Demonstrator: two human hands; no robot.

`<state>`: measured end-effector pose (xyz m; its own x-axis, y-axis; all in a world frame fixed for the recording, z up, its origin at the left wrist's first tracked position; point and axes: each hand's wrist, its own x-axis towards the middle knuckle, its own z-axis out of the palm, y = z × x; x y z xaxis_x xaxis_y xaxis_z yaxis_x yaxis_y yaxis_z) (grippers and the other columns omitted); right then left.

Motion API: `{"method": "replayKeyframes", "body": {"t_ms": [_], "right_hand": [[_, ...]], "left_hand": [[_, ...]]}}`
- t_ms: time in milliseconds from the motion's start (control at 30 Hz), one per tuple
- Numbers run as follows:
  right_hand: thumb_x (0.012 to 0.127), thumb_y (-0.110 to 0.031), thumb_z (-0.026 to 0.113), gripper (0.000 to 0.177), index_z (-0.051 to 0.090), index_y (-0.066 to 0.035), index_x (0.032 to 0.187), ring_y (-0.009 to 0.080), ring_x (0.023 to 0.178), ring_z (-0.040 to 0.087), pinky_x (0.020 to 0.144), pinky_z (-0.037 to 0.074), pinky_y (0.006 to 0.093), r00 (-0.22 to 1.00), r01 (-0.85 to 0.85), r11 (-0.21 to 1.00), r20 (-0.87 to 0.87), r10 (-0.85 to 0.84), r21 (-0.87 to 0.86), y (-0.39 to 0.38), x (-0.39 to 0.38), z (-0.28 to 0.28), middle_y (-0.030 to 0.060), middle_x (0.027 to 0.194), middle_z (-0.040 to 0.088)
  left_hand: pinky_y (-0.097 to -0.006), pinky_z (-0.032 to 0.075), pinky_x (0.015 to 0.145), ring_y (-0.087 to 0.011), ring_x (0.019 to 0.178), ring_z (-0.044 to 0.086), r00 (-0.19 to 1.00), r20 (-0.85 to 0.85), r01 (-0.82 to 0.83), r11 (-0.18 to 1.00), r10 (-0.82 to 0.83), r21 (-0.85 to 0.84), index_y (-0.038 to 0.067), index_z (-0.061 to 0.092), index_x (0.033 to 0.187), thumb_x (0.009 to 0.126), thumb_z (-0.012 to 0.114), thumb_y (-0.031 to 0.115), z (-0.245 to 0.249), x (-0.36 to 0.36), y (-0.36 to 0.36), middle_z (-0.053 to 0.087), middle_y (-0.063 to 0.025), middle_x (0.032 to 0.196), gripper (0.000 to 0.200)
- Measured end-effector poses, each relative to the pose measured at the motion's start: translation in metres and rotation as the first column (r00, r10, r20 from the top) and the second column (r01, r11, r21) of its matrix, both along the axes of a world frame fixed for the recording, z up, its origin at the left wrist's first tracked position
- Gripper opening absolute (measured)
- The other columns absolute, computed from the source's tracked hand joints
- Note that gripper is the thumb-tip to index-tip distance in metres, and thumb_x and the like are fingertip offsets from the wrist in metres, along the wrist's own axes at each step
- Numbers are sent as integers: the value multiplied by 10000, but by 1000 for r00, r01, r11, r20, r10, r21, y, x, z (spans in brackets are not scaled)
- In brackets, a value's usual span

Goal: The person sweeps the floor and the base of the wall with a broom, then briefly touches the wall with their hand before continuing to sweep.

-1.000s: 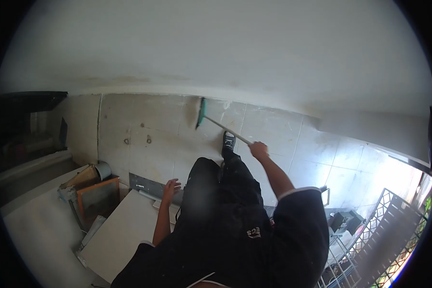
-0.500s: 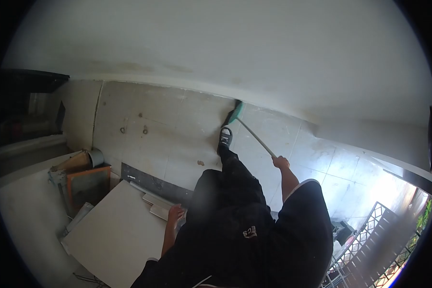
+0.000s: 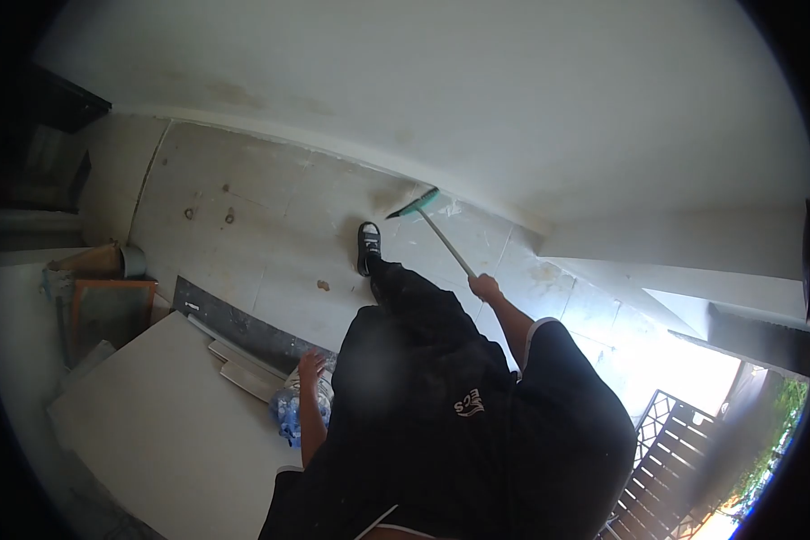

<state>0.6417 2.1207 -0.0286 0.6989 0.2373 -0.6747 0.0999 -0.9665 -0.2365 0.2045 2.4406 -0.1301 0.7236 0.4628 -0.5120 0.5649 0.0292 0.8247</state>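
My right hand (image 3: 484,288) is closed around the pale handle of a broom (image 3: 445,238). The green broom head (image 3: 417,205) with dark bristles touches the tiled floor (image 3: 270,207), close to the base of the wall. My left hand (image 3: 311,367) hangs at my side with its fingers loosely apart and holds nothing I can see. It is above a clear and blue plastic bundle (image 3: 290,416), partly hidden by my forearm. My foot in a dark shoe (image 3: 369,248) stands left of the broom head.
At lower left lies a large pale board (image 3: 171,423), with narrow strips (image 3: 247,369) and a dark panel (image 3: 234,319) beside it. An orange-framed pane (image 3: 112,315) leans further left. A slatted metal gate (image 3: 666,459) is at lower right. Small dark rings (image 3: 229,216) mark the floor.
The broom head has turned and shifted left along the wall base with my right hand. The view has moved right, and the plastic bundle by my left hand shows more.
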Motion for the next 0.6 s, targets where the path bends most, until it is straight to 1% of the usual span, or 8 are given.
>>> {"method": "replayKeyframes", "body": {"t_ms": [67, 100, 133, 167, 267, 367, 533, 600], "right_hand": [[711, -368, 379, 471, 535, 66, 807, 349, 795, 533, 710, 424, 386, 999, -30, 999, -29, 30, 26, 17, 10, 15, 248, 806, 542], [712, -366, 384, 468, 534, 66, 815, 351, 793, 533, 713, 423, 387, 993, -104, 995, -59, 104, 13, 25, 18, 11, 248, 812, 541], [713, -363, 389, 465, 532, 65, 824, 353, 791, 533, 716, 423, 388, 981, -175, 984, -88, 175, 3, 35, 26, 3, 249, 817, 540], [711, -355, 409, 447, 534, 57, 833, 352, 798, 532, 719, 422, 388, 988, -143, 990, -64, 142, 1, 45, 31, -8, 243, 829, 541], [712, -302, 458, 355, 549, 9, 857, 327, 820, 536, 719, 428, 385, 1000, 5, 1000, 11, -5, -4, 78, 48, -49, 208, 855, 550], [739, -315, 472, 291, 577, -72, 860, 261, 820, 554, 690, 446, 352, 996, -76, 989, 46, 83, -131, 94, 67, -53, 129, 857, 574], [751, -353, 467, 286, 589, -117, 857, 213, 784, 568, 636, 455, 311, 984, -126, 964, 92, 151, -236, 37, 111, -90, 69, 845, 585], [753, -375, 461, 304, 590, -119, 853, 209, 780, 569, 629, 454, 310, 996, -31, 957, 67, 53, -289, -5, 129, -101, 60, 831, 589]], "left_hand": [[-341, 366, 724, -174, 833, 495, 933, -177, -355, 884, 314, -304, 156, 412, 1051, 775, 420, 327, 18, 3, -19, 522, -48, 942, 325], [-328, 377, 705, -170, 819, 498, 819, -396, -573, 632, 416, -522, 161, 422, 1035, 774, 421, 323, -4, -9, -19, 525, -47, 932, 308], [-324, 383, 691, -168, 812, 501, 795, -479, -587, 667, 371, -458, 164, 429, 1029, 771, 422, 321, 12, 0, -31, 526, -44, 928, 301], [-319, 389, 678, -166, 806, 503, 760, -560, -593, 704, 330, -390, 168, 435, 1023, 769, 423, 319, 38, 15, -46, 526, -42, 924, 295], [-319, 391, 671, -165, 802, 504, 776, -555, -570, 709, 300, -414, 165, 438, 1021, 768, 423, 318, 51, 15, -49, 526, -41, 921, 296], [-319, 393, 661, -162, 795, 505, 784, -555, -556, 711, 277, -430, 162, 441, 1017, 767, 424, 318, 58, 10, -50, 526, -39, 917, 296], [-318, 398, 644, -158, 785, 506, 796, -547, -530, 735, 259, -423, 155, 446, 1012, 764, 425, 317, 71, 7, -53, 526, -37, 910, 297], [-314, 399, 632, -151, 765, 506, 783, -542, -538, 769, 305, -345, 147, 452, 1002, 763, 427, 310, 77, 16, -54, 530, -37, 892, 291]]}}
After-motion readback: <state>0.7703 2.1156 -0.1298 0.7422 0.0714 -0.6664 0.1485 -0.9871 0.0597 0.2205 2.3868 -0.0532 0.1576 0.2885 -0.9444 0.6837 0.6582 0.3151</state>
